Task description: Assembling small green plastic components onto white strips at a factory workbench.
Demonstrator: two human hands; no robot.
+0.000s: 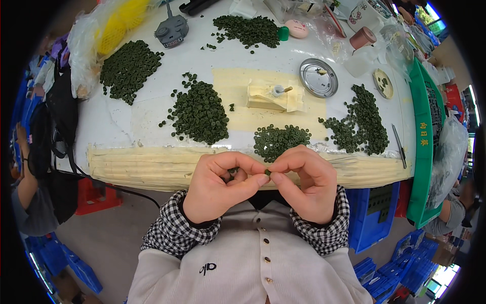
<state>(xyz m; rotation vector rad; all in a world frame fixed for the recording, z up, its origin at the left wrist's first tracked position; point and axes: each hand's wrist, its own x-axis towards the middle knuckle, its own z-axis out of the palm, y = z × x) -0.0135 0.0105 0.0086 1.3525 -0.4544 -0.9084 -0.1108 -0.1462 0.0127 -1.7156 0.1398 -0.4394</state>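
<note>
Above the table's near edge, the fingertips of my left hand point(215, 187) and my right hand point(310, 188) meet. Between them they pinch a tiny dark green part point(268, 173), mostly covered by the fingers. A few more green pieces point(232, 173) sit under the curled fingers of my left hand. Just beyond the hands lies a pile of small green wheel-like discs point(281, 142). A bigger heap of green discs point(200, 114) is to the left, and another spread of discs point(367, 121) lies to the right.
A cream block point(266, 99) holds a small pot with a stick in it. Behind it are a round metal lid point(309, 76) and a small tin point(383, 83). Tweezers point(399, 147) lie near a green tray point(421, 152). A grey toy turret point(172, 30) stands at the back left.
</note>
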